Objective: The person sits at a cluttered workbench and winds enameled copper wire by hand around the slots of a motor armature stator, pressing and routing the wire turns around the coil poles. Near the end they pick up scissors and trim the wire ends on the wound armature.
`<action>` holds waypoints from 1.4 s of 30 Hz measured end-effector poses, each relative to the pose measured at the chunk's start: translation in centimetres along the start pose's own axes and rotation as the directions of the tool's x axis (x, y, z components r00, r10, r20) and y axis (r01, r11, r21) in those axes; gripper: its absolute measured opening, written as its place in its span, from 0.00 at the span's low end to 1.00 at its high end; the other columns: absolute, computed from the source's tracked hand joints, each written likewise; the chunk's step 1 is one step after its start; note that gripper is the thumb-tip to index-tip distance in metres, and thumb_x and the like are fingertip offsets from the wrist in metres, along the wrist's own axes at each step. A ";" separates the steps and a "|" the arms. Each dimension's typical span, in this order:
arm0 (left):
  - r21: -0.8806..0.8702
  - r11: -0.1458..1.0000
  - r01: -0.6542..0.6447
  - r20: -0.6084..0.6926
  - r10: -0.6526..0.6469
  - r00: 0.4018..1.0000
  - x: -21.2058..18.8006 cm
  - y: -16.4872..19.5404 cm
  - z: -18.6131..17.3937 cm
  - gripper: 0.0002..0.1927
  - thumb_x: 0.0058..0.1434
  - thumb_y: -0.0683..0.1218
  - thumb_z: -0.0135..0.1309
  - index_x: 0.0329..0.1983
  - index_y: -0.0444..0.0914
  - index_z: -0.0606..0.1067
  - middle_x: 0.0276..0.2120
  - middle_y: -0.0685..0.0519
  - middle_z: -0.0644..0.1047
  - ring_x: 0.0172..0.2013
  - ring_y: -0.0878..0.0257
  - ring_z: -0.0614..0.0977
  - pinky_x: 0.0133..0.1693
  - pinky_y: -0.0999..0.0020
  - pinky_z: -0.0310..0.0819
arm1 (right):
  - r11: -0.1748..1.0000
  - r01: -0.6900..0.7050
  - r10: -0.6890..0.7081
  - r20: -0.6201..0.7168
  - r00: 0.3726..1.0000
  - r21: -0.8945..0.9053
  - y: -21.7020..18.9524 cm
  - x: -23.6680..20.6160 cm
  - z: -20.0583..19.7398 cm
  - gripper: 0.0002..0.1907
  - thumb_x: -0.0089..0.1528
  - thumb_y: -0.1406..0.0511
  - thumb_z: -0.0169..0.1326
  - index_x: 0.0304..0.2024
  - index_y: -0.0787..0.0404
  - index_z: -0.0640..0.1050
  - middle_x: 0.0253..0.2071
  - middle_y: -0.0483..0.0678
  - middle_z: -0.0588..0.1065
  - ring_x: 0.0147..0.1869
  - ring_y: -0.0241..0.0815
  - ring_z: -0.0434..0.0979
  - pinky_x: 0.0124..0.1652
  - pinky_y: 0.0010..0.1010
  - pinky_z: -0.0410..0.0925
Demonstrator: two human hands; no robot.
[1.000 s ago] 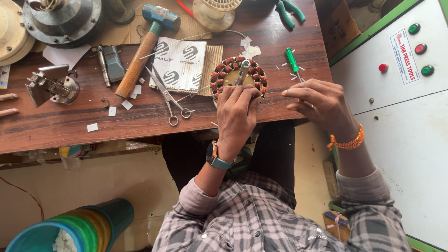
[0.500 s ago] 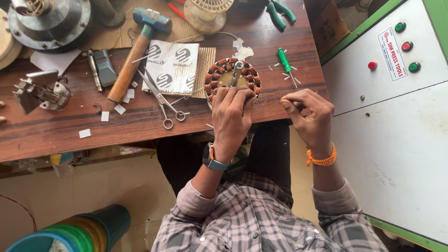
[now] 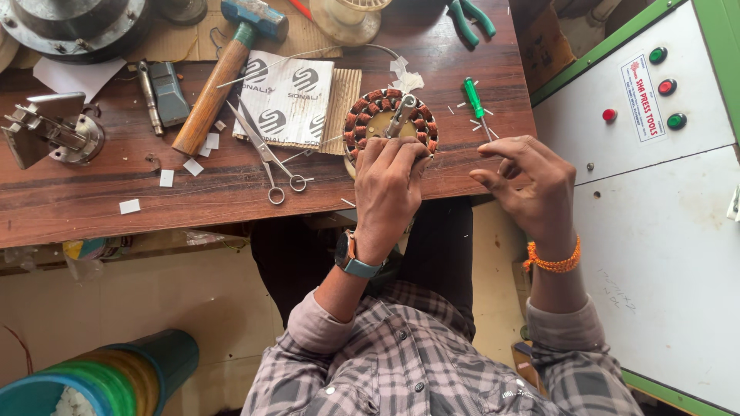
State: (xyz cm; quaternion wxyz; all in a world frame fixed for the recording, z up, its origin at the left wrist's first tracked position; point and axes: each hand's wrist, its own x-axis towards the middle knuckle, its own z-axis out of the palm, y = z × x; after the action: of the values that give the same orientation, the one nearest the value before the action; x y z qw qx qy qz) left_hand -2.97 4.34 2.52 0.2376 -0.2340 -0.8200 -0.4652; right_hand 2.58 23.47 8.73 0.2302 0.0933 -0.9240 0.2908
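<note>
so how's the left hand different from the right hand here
The left hand lies palm down on the round copper-wound stator, fingers gripping it; the right hand is off it, fingers loosely curled near the green screwdriver. The left wrist wears a watch, the right an orange band. Both come out of checked sleeves at the wooden table edge.

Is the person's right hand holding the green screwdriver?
No: the right hand hovers open near the table edge, while the green screwdriver lies untouched on the table beyond it.

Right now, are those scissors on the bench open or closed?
Open. The scissors lie flat on the table, blades spread apart in a narrow V, untouched by either hand.
</note>
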 end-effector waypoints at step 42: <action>-0.012 1.000 -0.013 0.021 0.013 1.000 0.2 0.1 -0.4 0.08 0.60 0.41 0.62 0.41 0.38 0.77 0.41 0.55 0.79 0.45 0.56 0.76 0.50 0.59 0.67 | 0.760 0.595 -0.547 0.239 0.803 -0.261 1.4 4.4 0.3 0.09 0.61 0.65 0.65 0.44 0.56 0.83 0.43 0.42 0.80 0.37 0.38 0.78 0.36 0.30 0.70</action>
State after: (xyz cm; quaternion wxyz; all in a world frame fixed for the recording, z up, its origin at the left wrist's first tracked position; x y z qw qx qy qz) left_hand -2.96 4.06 2.94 0.2308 -0.2456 -0.8182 -0.4659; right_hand -1.83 24.28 9.89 0.2505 0.3532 -0.9003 0.0435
